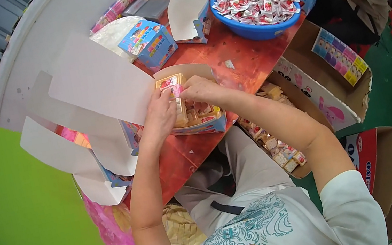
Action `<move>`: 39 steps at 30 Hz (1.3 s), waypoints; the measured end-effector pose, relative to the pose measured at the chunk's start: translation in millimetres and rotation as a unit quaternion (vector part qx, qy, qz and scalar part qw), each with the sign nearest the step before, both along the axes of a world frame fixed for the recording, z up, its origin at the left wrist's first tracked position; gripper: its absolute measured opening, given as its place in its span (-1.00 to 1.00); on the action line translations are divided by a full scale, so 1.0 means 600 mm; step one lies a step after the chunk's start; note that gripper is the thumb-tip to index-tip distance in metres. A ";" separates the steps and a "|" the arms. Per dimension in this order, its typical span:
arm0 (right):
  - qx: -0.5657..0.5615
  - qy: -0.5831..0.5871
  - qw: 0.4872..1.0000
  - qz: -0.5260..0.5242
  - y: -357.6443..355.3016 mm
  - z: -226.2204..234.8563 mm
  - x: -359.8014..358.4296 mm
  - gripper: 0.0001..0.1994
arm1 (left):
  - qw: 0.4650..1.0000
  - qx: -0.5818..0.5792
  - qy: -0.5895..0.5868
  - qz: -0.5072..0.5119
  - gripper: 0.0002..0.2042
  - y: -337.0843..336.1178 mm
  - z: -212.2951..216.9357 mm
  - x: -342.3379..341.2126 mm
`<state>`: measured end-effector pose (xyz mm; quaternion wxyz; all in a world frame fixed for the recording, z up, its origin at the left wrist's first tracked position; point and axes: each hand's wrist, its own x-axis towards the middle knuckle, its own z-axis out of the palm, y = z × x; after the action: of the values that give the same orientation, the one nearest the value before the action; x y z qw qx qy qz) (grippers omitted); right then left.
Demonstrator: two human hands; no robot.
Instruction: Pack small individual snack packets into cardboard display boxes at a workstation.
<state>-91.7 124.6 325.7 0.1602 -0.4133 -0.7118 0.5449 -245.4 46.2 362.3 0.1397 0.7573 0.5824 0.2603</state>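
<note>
Inside the open box (201, 128), a small pack (168, 82) lies between the left hand (160, 109) and right hand (201, 91); whether either grip is closed, I cannot tell.

- Open blue-and-white printed paperboard box (199, 128): thin card, its broad white flap smooth and matt.
- Tan rectangular packs with clear plastic fronts (168, 82): smooth and shiny.
- Red mottled tabletop (235, 77): smooth, with a soft gloss and scuffed specks.
- Round blue plastic basin (253, 32): smooth, lightly glossy.
- White-and-red film sachets (256, 4): crinkled and glossy.
- Closed blue printed paperboard carton (148, 44): smooth, with a slight sheen.
- Pink see-through plastic bag (109, 224): thin, wrinkled and shiny.
- Lime-green flat panel (27, 205): smooth and matt; its material is unclear.
- White printed cloth T-shirt (249, 233): soft and matt.
</note>
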 end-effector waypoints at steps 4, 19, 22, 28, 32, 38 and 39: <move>0.084 0.008 0.996 -0.019 0.008 -0.032 -0.027 -0.71 | 0.992 0.024 0.116 0.045 -0.73 0.006 0.014 0.014; -0.282 0.232 0.930 -0.034 -0.001 -0.083 -0.032 -0.72 | 0.996 0.015 0.081 0.028 -0.64 0.048 -0.038 -0.023; -0.343 0.236 0.907 -0.066 -0.029 -0.054 -0.023 -0.72 | 0.999 0.048 0.014 0.021 -0.69 0.045 -0.037 -0.023; -0.344 0.289 0.890 -0.081 -0.042 -0.052 -0.016 -0.70 | 0.997 0.052 0.055 0.020 -0.68 0.048 -0.053 -0.039; -0.137 0.145 0.980 0.003 -0.025 -0.040 0.017 -0.64 | 0.948 0.136 0.286 0.043 -0.64 0.038 -0.046 -0.021; -0.120 0.260 0.955 -0.076 -0.057 -0.076 0.159 -0.65 | 0.978 -0.059 0.197 0.019 -0.47 0.043 -0.047 -0.019; -0.142 0.322 0.933 -0.074 -0.065 -0.077 0.193 -0.66 | 0.978 -0.031 0.202 0.035 -0.51 0.036 -0.044 -0.021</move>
<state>24.0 85.7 279.7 0.3602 -0.2851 -0.5045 0.7311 -258.0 67.9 336.1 0.0329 0.7687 0.6326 0.0888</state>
